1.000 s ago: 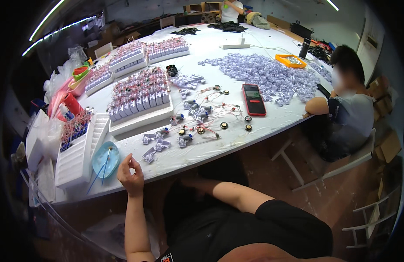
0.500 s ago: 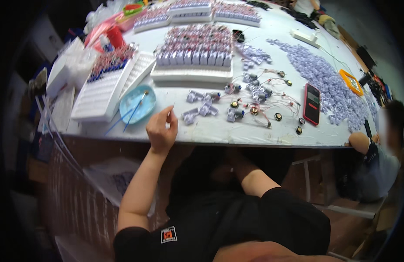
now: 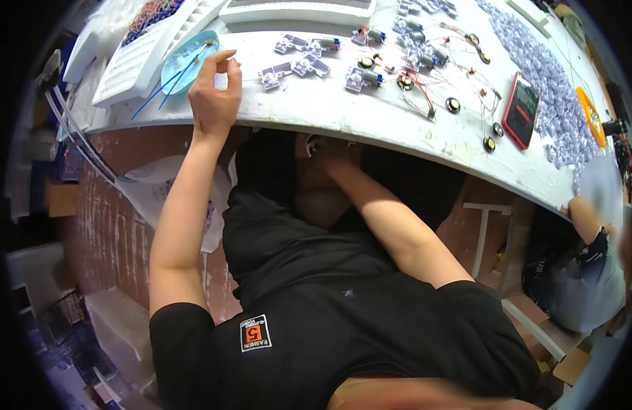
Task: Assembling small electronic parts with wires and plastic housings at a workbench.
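My left hand (image 3: pixel 217 99) is over the table's near edge, beside a light blue dish (image 3: pixel 168 72). Its thumb and index tip come close together and the other fingers curl; anything pinched there is too small to make out. Two thin brushes with blue handles (image 3: pixel 155 94) lean out of the dish. To the right of that hand lie pale purple-grey plastic housings (image 3: pixel 311 65). Small motors with wires (image 3: pixel 372 79) and round black speakers (image 3: pixel 453 104) lie farther right. My right hand (image 3: pixel 331 160) is low by my lap at the table edge, its fingers hidden, with something shiny beside it.
White ridged trays (image 3: pixel 121 76) stand at the left, and another white tray (image 3: pixel 299 12) at the back. A phone in a red case (image 3: pixel 523 109) lies at the right, near a heap of small plastic pieces (image 3: pixel 558 102) and an orange frame (image 3: pixel 590 116). Another person (image 3: pixel 575 273) sits at the right.
The view has tilted down, so the table sits higher in the picture and more of my lap shows. My left hand has moved slightly nearer the dish; my right arm stays low.
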Demonstrator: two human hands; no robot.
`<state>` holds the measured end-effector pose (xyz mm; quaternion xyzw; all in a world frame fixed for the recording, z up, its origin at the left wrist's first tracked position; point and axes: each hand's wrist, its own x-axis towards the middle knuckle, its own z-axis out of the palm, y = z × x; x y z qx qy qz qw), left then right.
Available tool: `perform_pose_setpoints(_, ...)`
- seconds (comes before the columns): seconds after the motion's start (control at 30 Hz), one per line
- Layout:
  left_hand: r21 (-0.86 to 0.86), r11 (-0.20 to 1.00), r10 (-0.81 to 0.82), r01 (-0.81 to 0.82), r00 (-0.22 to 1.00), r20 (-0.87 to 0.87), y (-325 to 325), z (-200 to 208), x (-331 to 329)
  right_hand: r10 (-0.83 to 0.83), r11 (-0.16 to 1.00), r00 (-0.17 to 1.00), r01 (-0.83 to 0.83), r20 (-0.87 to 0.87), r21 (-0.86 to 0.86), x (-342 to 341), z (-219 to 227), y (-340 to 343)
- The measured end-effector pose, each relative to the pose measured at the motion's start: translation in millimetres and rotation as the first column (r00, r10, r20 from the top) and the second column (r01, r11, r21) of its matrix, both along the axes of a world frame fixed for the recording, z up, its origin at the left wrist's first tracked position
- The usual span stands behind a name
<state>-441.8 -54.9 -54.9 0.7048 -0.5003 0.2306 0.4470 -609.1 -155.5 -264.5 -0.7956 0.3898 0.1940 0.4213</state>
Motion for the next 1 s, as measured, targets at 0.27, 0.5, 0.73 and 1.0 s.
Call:
perform_pose_setpoints(0.27, 0.068, 0.997, -0.023, 0.029, 0.995, -0.093, -7.0, 0.7, -3.7, -0.099, 0.994, 0.992, 0.103, -0.082, 0.043, -22.0, 9.8, 49.9)
perform_pose_setpoints(0.5, 0.005, 0.998, -0.058, 0.060, 0.985, -0.162, 8.3, -0.7, 9.2, -0.139, 0.988, 0.974, 0.148, -0.177, 0.038, -28.4, 11.8, 30.6)
perform_pose_setpoints(0.73, -0.041, 0.990, -0.142, 0.138, 0.984, -0.107, 34.2, 19.5, 18.1, 0.525, 0.815, 0.796, -0.572, -0.300, -0.092, 0.7, -9.1, 28.0)
perform_pose_setpoints(1.0, -0.211, 0.972, 0.037, -0.100, 0.958, -0.285, 41.9, 121.6, 219.4, 0.272, 0.844, 0.953, -0.170, 0.134, -0.509, -23.8, -32.0, 8.9)
